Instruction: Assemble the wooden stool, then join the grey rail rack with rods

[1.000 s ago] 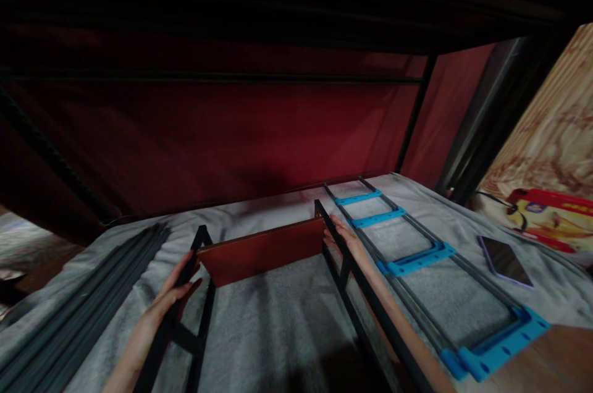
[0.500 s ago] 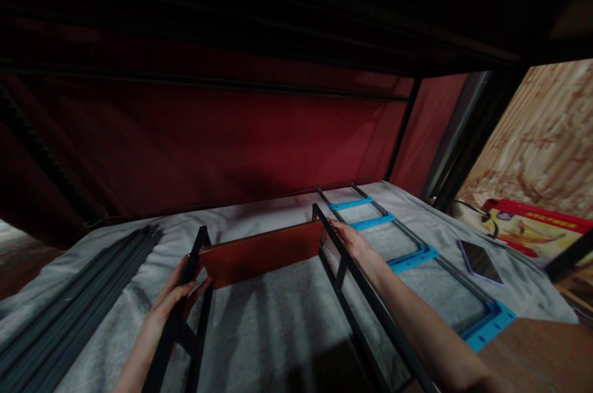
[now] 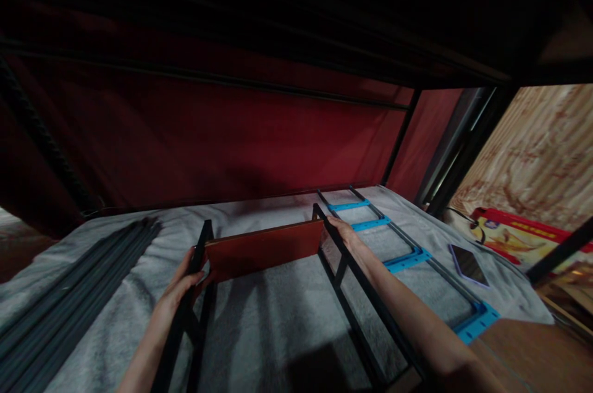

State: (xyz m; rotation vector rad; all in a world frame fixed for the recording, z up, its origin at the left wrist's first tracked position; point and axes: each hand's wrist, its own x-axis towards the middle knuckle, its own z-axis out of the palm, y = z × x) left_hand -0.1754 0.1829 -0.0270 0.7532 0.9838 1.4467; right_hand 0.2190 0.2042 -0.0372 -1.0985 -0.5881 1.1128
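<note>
A reddish-brown wooden board stands on edge between two black metal side frames on a grey blanket. My left hand grips the left black frame at the board's left end. My right hand rests on the top rail of the right black frame, by the board's right end. Both frames run toward me and pass under my forearms.
A second frame with blue plastic brackets lies flat to the right. A phone lies beyond it, with a red and yellow box against a plywood wall. Dark grey rails lie at the left. Red fabric backs the bed.
My view has swung a little right and down. Both hands have stayed at the board's ends, with my left fingers closing more tightly round the left frame.
</note>
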